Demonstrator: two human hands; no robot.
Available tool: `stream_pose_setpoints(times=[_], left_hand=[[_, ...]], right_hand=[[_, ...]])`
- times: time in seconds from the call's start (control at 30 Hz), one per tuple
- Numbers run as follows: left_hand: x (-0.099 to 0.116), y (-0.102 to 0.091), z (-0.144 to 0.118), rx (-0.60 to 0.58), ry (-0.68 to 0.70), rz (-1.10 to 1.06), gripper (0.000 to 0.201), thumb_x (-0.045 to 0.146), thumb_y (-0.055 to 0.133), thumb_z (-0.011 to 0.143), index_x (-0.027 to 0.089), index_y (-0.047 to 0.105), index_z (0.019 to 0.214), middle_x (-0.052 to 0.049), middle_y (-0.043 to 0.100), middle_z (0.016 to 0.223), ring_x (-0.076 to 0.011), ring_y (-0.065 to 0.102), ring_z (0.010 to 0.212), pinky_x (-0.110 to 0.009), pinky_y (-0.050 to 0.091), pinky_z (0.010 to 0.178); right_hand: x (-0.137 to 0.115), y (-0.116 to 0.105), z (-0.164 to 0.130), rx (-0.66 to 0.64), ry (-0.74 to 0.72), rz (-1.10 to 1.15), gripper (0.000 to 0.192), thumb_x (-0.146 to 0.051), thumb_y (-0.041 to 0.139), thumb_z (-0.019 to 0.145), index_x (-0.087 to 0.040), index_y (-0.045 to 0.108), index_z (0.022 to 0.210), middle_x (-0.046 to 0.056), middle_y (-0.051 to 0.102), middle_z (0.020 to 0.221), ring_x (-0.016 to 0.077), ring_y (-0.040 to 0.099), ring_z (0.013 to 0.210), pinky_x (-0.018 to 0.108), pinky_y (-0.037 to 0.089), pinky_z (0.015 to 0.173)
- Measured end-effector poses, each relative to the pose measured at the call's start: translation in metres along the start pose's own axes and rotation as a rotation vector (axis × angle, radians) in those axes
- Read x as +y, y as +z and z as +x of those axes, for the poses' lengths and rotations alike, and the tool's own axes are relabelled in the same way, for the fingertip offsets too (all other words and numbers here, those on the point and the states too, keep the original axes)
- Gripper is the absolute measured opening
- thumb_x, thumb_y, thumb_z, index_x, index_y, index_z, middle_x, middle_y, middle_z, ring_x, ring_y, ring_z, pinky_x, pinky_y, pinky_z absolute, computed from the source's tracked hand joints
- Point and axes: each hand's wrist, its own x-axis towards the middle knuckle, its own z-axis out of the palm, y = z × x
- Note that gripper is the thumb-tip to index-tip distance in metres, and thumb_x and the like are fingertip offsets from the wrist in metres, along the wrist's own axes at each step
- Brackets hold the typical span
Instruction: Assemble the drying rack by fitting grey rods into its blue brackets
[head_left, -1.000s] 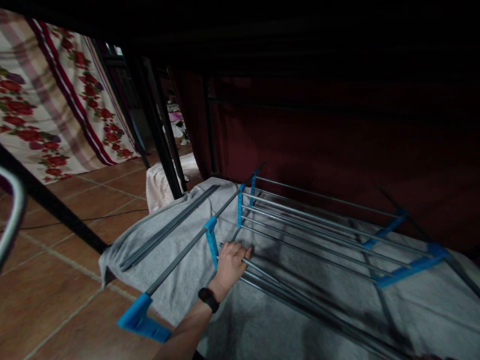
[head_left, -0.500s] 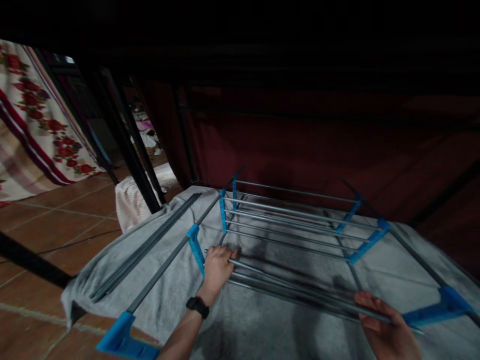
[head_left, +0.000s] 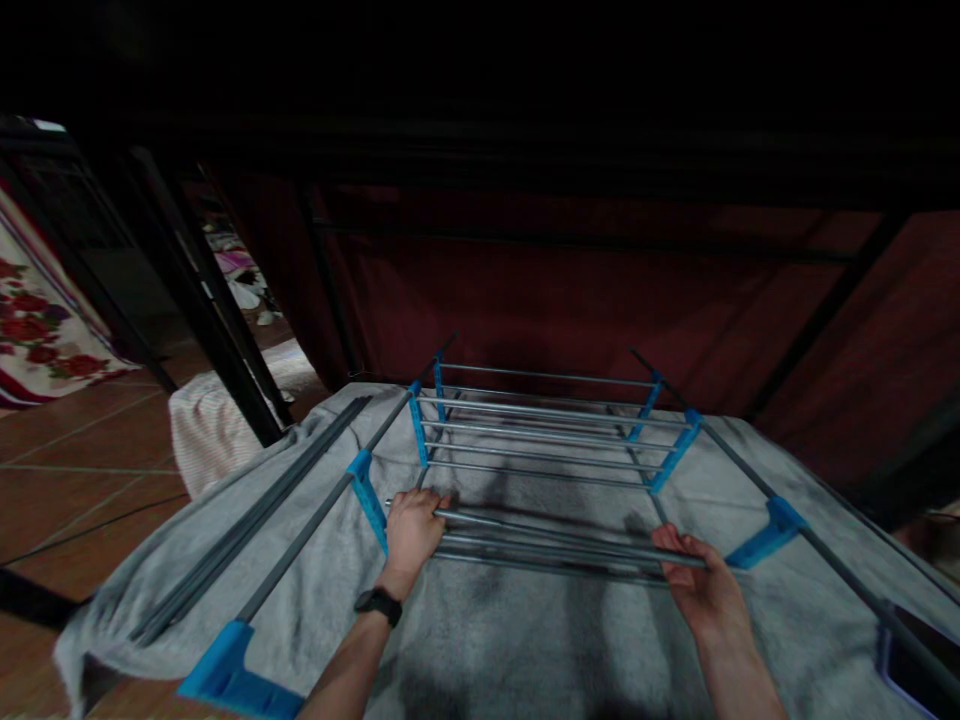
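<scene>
Two hands of mine are on a loose bundle of thin grey metal rods (head_left: 551, 540) that lies crosswise over the grey blanket (head_left: 525, 640), toward its near edge. Off the blanket's left edge I see terracotta floor tiles (head_left: 67, 460) and a pale folded cloth (head_left: 206, 435). On the blanket's left side lie a few long dark poles (head_left: 255, 525), side by side, and just beside them runs the left rail (head_left: 315, 525) of the drying rack, with blue plastic brackets (head_left: 367, 490) on it. My left hand (head_left: 410, 530), a black watch (head_left: 377, 605) on its wrist, is curled tight around the left ends of the rods, close against a bracket. Beyond the bundle, toward the blanket's far edge, a set of fitted grey bars (head_left: 544, 425) spans between the blue brackets. My right hand (head_left: 701, 585) is closed around the right ends of the rods, fingers over the top. At the blanket's right side the right rail (head_left: 817, 545) runs toward the near right corner.
</scene>
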Motion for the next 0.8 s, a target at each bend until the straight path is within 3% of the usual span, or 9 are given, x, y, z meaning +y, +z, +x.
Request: stream_pose_setpoints(times=[0.23, 0.4, 0.63, 0.8], left_hand=[[-0.002, -0.001, 0.001, -0.011, 0.013, 0.019, 0.04, 0.032, 0.046, 0.099, 0.025, 0.067, 0.066, -0.006, 0.074, 0.073, -0.0254, 0.067, 0.078, -0.038, 0.04, 0.077], [-0.011, 0.004, 0.002, -0.044, 0.037, 0.033, 0.038, 0.032, 0.048, 0.097, 0.025, 0.069, 0.067, -0.005, 0.074, 0.073, -0.0267, 0.068, 0.079, -0.039, 0.041, 0.075], [-0.021, 0.008, 0.002, -0.076, 0.064, 0.007, 0.032, 0.031, 0.048, 0.091, 0.026, 0.076, 0.076, -0.005, 0.077, 0.077, -0.0273, 0.068, 0.081, -0.038, 0.042, 0.076], [-0.029, 0.011, 0.001, -0.101, 0.091, 0.006, 0.036, 0.028, 0.047, 0.086, 0.024, 0.082, 0.092, -0.007, 0.08, 0.086, -0.028, 0.069, 0.087, -0.038, 0.042, 0.079]], right_hand=[[0.001, 0.0, -0.007, -0.027, 0.027, 0.014, 0.01, -0.005, 0.066, 0.076, -0.015, 0.066, 0.078, 0.013, 0.071, 0.107, 0.0253, 0.074, 0.094, 0.031, 0.065, 0.082], [0.01, -0.005, -0.003, -0.077, -0.048, 0.016, 0.017, -0.012, 0.076, 0.069, -0.017, 0.068, 0.083, 0.01, 0.072, 0.111, 0.0247, 0.073, 0.099, 0.03, 0.063, 0.087], [0.014, -0.003, -0.003, -0.067, -0.065, 0.034, 0.016, -0.015, 0.076, 0.071, -0.017, 0.064, 0.082, 0.007, 0.072, 0.102, 0.0234, 0.072, 0.101, 0.033, 0.062, 0.09], [0.017, 0.003, -0.007, -0.114, -0.118, 0.079, 0.02, -0.018, 0.081, 0.068, -0.019, 0.065, 0.079, 0.003, 0.072, 0.088, 0.0185, 0.071, 0.084, 0.03, 0.063, 0.084]])
